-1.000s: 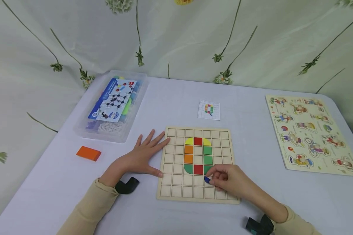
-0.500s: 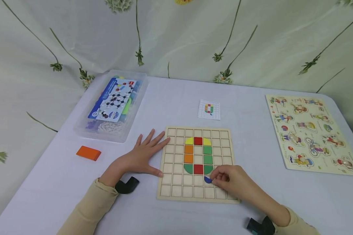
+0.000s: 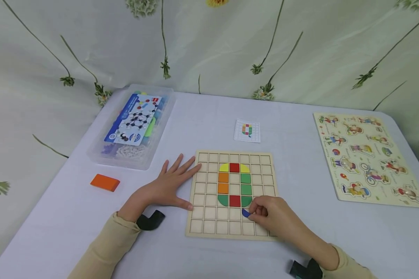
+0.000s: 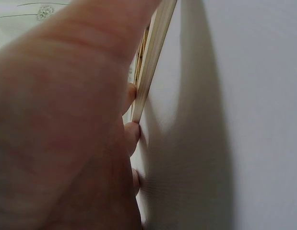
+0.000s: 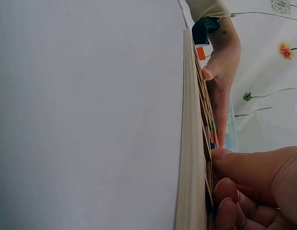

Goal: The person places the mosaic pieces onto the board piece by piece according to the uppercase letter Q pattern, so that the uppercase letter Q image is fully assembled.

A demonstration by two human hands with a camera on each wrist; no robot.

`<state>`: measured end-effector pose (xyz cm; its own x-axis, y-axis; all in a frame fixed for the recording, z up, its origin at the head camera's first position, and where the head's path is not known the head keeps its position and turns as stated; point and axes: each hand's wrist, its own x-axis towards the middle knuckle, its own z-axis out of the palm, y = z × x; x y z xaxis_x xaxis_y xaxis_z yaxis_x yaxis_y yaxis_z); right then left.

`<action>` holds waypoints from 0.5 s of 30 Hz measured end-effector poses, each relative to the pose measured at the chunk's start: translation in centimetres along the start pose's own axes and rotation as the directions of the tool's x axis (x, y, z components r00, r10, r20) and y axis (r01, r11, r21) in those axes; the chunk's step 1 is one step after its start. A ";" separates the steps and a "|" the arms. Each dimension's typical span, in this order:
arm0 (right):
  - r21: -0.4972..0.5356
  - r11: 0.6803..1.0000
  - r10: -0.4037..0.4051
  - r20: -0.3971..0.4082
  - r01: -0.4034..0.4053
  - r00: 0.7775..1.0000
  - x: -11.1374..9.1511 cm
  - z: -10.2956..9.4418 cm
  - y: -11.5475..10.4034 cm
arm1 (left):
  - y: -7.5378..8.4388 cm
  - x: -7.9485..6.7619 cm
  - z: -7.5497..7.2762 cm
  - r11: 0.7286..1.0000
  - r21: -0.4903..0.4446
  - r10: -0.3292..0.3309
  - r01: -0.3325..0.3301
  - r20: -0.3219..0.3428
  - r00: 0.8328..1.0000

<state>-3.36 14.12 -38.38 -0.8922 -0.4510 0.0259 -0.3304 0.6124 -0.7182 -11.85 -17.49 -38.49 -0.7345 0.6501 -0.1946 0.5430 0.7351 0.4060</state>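
Observation:
In the head view a wooden grid board (image 3: 209,226) lies at the middle of the table. Red, yellow, orange and green pieces form a ring in its cells. My right hand (image 3: 277,217) pinches a small blue curved piece (image 3: 246,213) between thumb and index finger, over the cell just below the green quarter-round piece (image 3: 246,201) at the ring's lower right. My left hand (image 3: 167,188) is spread flat, its fingertips and thumb tip at the board's left edge. The left wrist view shows fingertips (image 4: 132,134) against the board's side. The right thumb (image 5: 249,167) fills the right wrist view's lower right.
Behind the board lies a small pattern card (image 3: 247,131). A clear plastic box (image 3: 144,155) of parts stands at the back left, with an orange block (image 3: 105,182) in front of it. At right lies a picture puzzle board (image 3: 366,155). A flowered cloth hangs behind the table.
My right fingers have drawn back slightly from the green quarter-round piece, and the blue piece has turned a little at their tips. My left hand stays still.

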 end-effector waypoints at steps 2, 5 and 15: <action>-0.005 1.000 0.006 0.000 -0.006 1.000 0.0 0.0 0.0 | 0.0 0.0 0.0 1.000 0.004 0.002 -0.002 -0.001 1.000; -0.011 1.000 0.012 -0.003 -0.012 1.000 0.1 0.1 -0.1 | -0.1 0.0 -0.1 1.000 0.006 0.005 -0.005 -0.005 1.000; 0.008 0.998 0.066 0.006 -0.066 0.998 -0.6 -2.3 0.6 | 0.0 -0.4 -0.2 0.998 -0.054 -0.008 0.008 0.002 1.000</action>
